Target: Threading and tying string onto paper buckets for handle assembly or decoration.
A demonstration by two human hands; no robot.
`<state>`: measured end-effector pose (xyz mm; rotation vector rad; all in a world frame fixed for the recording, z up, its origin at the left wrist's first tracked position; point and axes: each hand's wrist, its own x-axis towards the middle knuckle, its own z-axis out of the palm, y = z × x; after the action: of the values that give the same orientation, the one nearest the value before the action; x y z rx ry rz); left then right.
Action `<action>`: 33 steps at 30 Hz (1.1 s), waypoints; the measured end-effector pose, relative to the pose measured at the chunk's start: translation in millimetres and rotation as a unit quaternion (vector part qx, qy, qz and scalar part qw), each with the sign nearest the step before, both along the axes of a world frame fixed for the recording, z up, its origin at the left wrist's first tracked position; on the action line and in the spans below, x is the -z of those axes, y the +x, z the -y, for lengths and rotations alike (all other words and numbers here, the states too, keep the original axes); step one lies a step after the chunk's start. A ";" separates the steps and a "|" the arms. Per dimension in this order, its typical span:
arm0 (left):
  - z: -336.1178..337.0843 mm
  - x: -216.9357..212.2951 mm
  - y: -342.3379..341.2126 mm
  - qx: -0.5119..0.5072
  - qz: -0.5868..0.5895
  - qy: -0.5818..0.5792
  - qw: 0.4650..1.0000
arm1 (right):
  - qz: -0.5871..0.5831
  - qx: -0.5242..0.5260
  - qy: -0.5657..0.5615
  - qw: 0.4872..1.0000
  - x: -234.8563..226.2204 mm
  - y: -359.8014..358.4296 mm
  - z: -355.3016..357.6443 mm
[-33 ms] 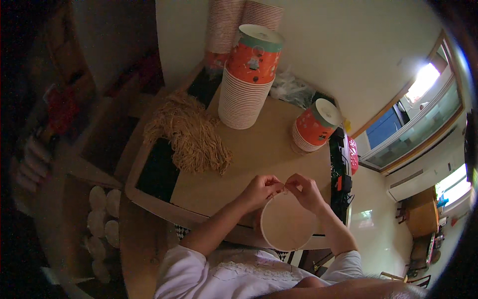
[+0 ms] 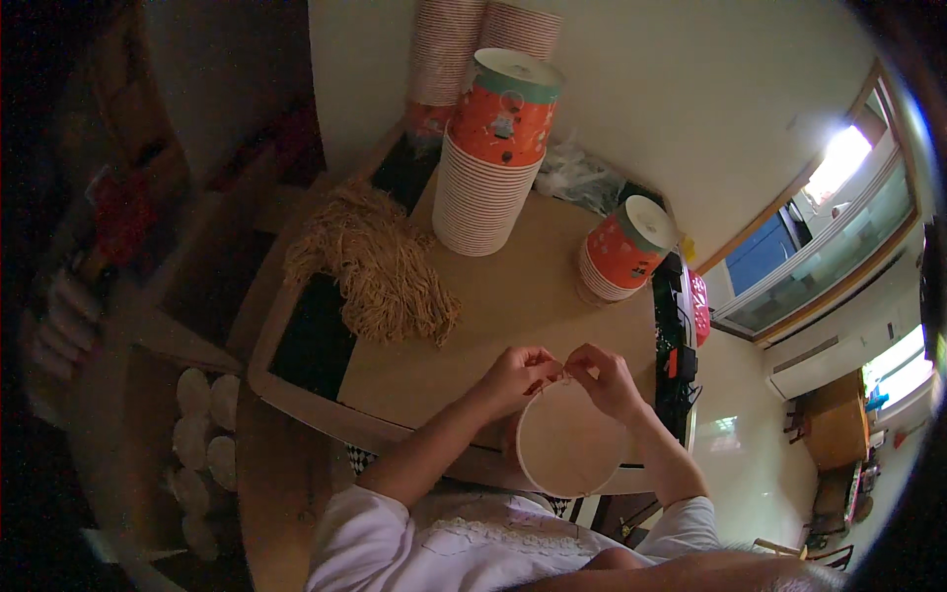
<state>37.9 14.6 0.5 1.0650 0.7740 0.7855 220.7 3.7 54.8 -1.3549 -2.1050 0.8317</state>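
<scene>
A paper bucket [image 2: 572,442] with a pale inside is tilted at the table's near edge, its mouth facing me. At its far rim my left hand [image 2: 521,377] and my right hand [image 2: 604,379] meet, fingertips pinched almost together. Both hands are closed on what looks like a thin piece of string [image 2: 564,377], mostly hidden by the fingers. A small bit of something thin also shows at the bucket's near rim. To the left on the table lies a loose heap of tan strings [image 2: 370,266].
A tall upside-down stack of orange-and-green paper buckets [image 2: 488,192] stands mid-table, with a shorter stack [image 2: 621,252] at right. More stacks [image 2: 444,54] rise behind, near a clear plastic bag [image 2: 577,178]. Black cables [image 2: 676,380] line the right edge. An open carton [image 2: 178,360] holds several round pale items.
</scene>
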 end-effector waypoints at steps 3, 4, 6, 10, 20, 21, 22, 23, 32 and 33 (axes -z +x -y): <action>-0.3 -8.4 -0.1 -0.001 0.101 -0.143 0.985 | 0.017 0.014 0.053 0.998 -3.6 -3.1 4.4; -0.6 -5.8 0.3 -0.003 0.101 -0.143 0.985 | 0.033 0.022 0.072 0.997 -6.7 -5.2 6.4; -2.1 1.7 1.8 -0.001 0.146 -0.162 0.976 | 0.048 0.029 0.091 0.994 -8.0 -8.2 9.0; -4.7 -0.8 3.4 0.004 0.135 -0.164 0.977 | 0.070 0.029 0.201 0.977 -8.0 -10.3 12.0; -9.0 -2.7 4.4 0.020 0.100 -0.125 0.987 | 0.066 0.060 0.161 0.983 -5.6 -5.7 13.3; -9.0 -3.5 4.2 0.025 0.106 -0.122 0.987 | 0.066 0.060 0.161 0.983 -4.7 -4.7 12.9; -9.2 -2.4 4.5 0.024 0.106 -0.122 0.987 | 0.062 0.061 0.155 0.984 -3.7 -4.3 12.4; -9.8 -0.3 5.8 0.018 0.103 -0.125 0.987 | 0.058 0.062 0.149 0.985 -2.4 -4.0 11.9; -10.8 -2.5 8.9 -0.004 0.064 -0.110 0.992 | 0.086 0.056 0.172 0.980 -8.9 -9.3 16.4; -11.4 0.4 8.5 0.005 0.071 -0.092 0.993 | 0.086 0.057 0.167 0.981 -8.7 -10.9 16.6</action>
<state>46.3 26.0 0.1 0.8374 0.7051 0.7582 209.7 -12.8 63.5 -1.3846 -2.1523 0.3042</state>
